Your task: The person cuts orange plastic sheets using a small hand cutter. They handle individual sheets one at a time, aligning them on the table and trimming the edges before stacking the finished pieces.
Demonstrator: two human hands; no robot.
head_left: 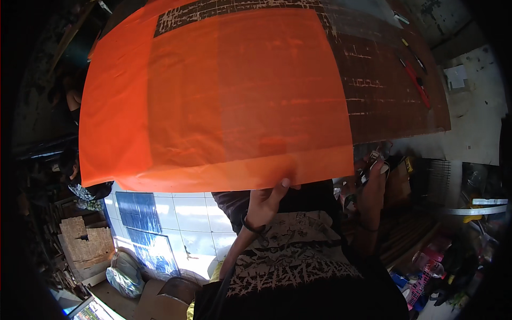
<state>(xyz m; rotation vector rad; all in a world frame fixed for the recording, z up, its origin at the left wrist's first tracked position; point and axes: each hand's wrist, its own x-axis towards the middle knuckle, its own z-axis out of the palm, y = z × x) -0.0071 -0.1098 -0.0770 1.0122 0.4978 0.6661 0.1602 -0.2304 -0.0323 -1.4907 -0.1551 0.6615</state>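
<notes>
A large, thin, translucent orange sheet (256,96) lies over the brown worktop, its near edge overhanging the front. My left hand (266,204) pinches that near edge, thumb on top and fingers beneath, where they show only dimly through the sheet. Beyond the sheet's right edge, below the worktop's front, my right hand (376,168) is raised with bent fingers around a small object with white and dark parts (375,156). Shadow hides what kind of object it is.
The scratched brown worktop (394,109) carries a long red tool (417,85) and a yellow-and-black pen-like tool (413,53) on the right. A pale board (480,117) adjoins it. Wood scraps (85,240) stand at lower left; a person's arm (72,96) shows far left.
</notes>
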